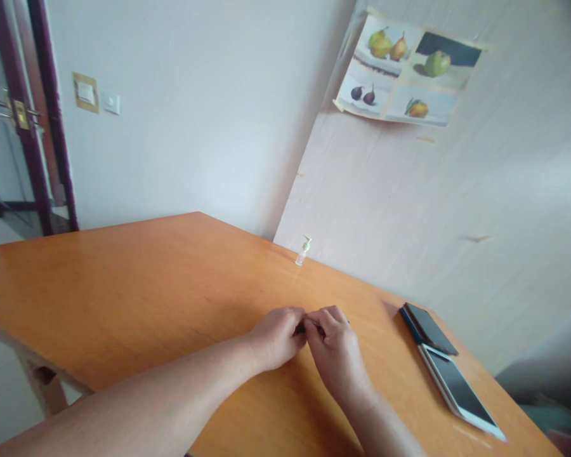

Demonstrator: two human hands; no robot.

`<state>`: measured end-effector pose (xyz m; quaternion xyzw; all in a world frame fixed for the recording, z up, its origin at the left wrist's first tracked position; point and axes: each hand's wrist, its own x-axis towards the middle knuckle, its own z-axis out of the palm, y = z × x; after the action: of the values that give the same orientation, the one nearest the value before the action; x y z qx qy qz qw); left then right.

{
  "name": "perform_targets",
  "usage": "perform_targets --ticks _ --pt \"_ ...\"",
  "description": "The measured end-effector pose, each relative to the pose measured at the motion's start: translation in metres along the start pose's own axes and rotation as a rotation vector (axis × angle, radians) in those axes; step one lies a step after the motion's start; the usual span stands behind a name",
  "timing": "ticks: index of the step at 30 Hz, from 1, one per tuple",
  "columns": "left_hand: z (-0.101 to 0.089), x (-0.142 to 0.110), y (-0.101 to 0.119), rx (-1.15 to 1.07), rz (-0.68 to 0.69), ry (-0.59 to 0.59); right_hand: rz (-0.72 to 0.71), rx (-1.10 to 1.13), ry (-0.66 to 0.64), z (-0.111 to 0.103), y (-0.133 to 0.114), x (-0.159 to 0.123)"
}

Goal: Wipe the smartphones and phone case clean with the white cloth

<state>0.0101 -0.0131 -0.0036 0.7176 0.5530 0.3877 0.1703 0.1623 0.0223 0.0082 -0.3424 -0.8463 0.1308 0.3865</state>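
One pump bottle (301,252) — beyond hands (337,352), tablet (462,386) rightward

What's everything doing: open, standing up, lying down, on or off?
Left hand, fingers curled on a small thing
Right hand, fingers curled on it too
Small thing, mostly hidden
Pump bottle, upright
White tablet, lying flat, screen dark
Dark flat thing, lying down
Fruit pictures, stuck up, bottom edge curling
Door, looks open
Wall switch, can't tell
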Motion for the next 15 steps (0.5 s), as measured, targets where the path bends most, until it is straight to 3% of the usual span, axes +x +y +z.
perform_targets --ticks 2,8,11,15 --pt "0.0 0.0 0.0 0.01 -0.005 0.0 0.034 -0.011 0.019 -0.004 0.004 0.001" --pt "0.003 0.0 -0.006 0.009 0.0 0.023 0.256 -0.171 0.165 -0.032 0.05 0.007" --pt "0.003 0.001 -0.006 0.016 -0.013 0.018 0.207 -0.142 0.156 -0.026 0.043 0.005" --pt "0.001 0.001 -0.004 0.02 -0.004 0.012 0.048 -0.015 0.03 -0.008 0.018 0.001"
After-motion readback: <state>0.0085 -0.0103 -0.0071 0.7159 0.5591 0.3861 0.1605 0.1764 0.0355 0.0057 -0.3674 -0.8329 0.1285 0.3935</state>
